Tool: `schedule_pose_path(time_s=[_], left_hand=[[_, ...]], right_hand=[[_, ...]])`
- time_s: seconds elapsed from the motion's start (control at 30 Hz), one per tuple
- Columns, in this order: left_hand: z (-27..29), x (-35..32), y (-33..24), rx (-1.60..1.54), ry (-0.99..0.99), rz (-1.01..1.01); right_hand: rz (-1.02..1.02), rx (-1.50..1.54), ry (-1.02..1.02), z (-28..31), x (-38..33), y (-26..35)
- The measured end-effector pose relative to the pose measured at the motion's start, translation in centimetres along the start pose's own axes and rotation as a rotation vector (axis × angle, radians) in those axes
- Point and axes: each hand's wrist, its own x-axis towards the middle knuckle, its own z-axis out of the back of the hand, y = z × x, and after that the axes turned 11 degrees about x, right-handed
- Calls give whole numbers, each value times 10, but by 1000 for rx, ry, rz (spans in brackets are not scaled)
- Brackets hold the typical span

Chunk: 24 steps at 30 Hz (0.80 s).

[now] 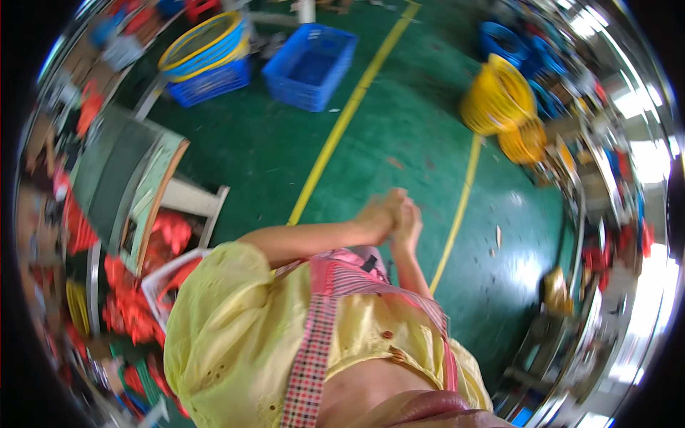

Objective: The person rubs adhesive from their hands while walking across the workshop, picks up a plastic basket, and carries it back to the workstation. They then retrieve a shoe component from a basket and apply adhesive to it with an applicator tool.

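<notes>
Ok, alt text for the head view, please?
A person's left hand and right hand meet, blurred, above a green floor marked with yellow lines. Beyond stand a blue crate, left, and yellow baskets, right.

Blur softens the person's left hand [376,217] and right hand [407,224], their palms hidden; the lower edge cuts off a strap [312,357].

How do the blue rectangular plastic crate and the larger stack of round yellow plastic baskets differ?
Colour: the crate is blue; the basket stack is yellow.
Shape: the crate is rectangular; the basket stack is round.
Count: the crate is single; the basket stack looks nested.
Shared: both stand on the green floor.
</notes>
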Motion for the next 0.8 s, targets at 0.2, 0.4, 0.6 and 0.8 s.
schedule_pose_path(time_s=[0.2,0.4,0.6,0.8], left_hand=[[1,134,88,48,-54,-50],[36,255,183,-50,-175,118],[89,350,274,9,-383,179],[82,471,400,62,-218,594]], right_hand=[[-346,573,-124,-30,167,10],[-681,540,144,-70,360,23],[-585,442,528,-104,540,28],[-262,133,629,-164,626,-13]])
